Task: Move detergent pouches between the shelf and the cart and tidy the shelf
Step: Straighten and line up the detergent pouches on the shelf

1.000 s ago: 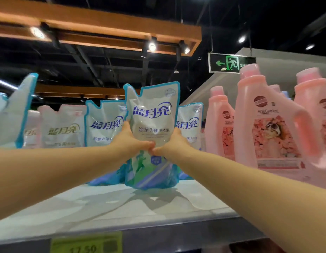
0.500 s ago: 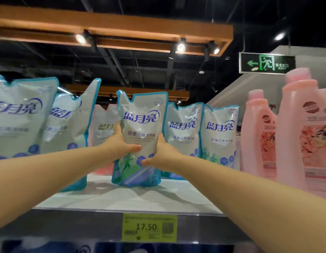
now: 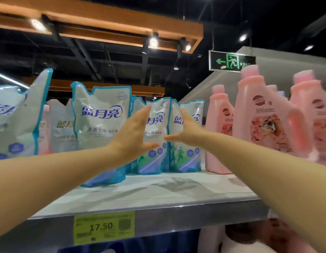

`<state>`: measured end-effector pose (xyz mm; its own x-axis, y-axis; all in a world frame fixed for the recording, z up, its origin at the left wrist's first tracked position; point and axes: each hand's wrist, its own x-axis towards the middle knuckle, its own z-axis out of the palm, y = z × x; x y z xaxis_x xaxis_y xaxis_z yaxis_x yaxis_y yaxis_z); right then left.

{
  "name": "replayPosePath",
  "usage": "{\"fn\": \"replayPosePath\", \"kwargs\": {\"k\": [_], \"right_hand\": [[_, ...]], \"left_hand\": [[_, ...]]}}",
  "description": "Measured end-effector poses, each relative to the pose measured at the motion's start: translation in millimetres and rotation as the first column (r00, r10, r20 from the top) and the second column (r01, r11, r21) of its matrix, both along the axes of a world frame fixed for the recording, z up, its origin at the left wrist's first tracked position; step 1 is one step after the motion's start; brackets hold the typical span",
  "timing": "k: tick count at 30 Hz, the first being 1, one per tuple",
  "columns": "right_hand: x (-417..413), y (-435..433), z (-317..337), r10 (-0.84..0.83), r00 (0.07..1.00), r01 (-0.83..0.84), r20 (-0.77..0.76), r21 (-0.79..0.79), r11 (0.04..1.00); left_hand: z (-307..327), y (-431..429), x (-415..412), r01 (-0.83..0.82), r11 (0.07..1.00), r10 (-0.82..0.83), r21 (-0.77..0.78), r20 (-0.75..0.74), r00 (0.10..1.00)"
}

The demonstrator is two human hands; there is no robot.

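A white and blue detergent pouch [image 3: 100,128] stands upright on the grey shelf [image 3: 158,190], left of centre. Two more blue pouches stand behind it to the right, one [image 3: 156,147] between my hands and another [image 3: 187,152] at its right. My left hand [image 3: 133,134] is spread with straight fingers just right of the front pouch and holds nothing. My right hand [image 3: 186,130] is also spread, in front of the rightmost pouch, thumb pointing left. I cannot tell whether either hand touches a pouch.
Pink detergent bottles [image 3: 262,121] crowd the shelf's right side. More pouches [image 3: 19,121] stand at the left, with pink-labelled ones [image 3: 61,132] behind. A yellow 17.50 price tag [image 3: 103,228] sits on the shelf's front edge. No cart is in view.
Both hands gripped the front pouch a second ago. They have let go of it; it now stands on the shelf, and both hands have moved right with fingers spread.
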<state>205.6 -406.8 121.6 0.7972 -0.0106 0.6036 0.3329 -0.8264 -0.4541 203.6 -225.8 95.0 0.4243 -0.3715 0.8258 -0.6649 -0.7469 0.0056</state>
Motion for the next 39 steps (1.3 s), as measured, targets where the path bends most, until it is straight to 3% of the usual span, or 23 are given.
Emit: {"fn": "replayPosePath", "kwargs": {"k": [6, 12, 19, 25, 34, 39], "right_hand": [[36.2, -46.3, -12.6, -0.123, 0.986, 0.135, -0.114, 0.113, 0.984], [67.0, -55.1, -20.7, -0.146, 0.967, 0.187, -0.208, 0.194, 0.963], [91.7, -44.9, -15.7, -0.114, 0.97, 0.195, -0.214, 0.411, 0.891], [80.3, -49.6, -11.8, 0.014, 0.969, 0.137, -0.248, 0.579, 0.804], [61.4, -47.1, -6.0, -0.193, 0.941, 0.31, -0.277, 0.484, 0.818], [42.2, -53.3, -5.5, -0.083, 0.974, 0.187, -0.211, 0.547, 0.816]], "left_hand": [[-4.5, -72.9, 29.7, 0.087, 0.994, -0.05, 0.066, -0.438, 0.897], [-5.9, -103.3, 75.0, 0.03, 0.995, -0.083, -0.097, -0.609, 0.789], [1.9, -122.4, 90.8, -0.067, 0.967, -0.114, -0.245, -0.657, 0.745], [-1.2, -128.3, 101.6, -0.057, 0.849, -0.33, -0.526, -0.611, 0.719], [0.5, -118.9, 79.1, 0.005, 0.891, -0.314, -0.454, -0.606, 0.731], [0.9, -110.5, 59.8, 0.101, 0.863, -0.393, -0.495, -0.532, 0.75]]}}
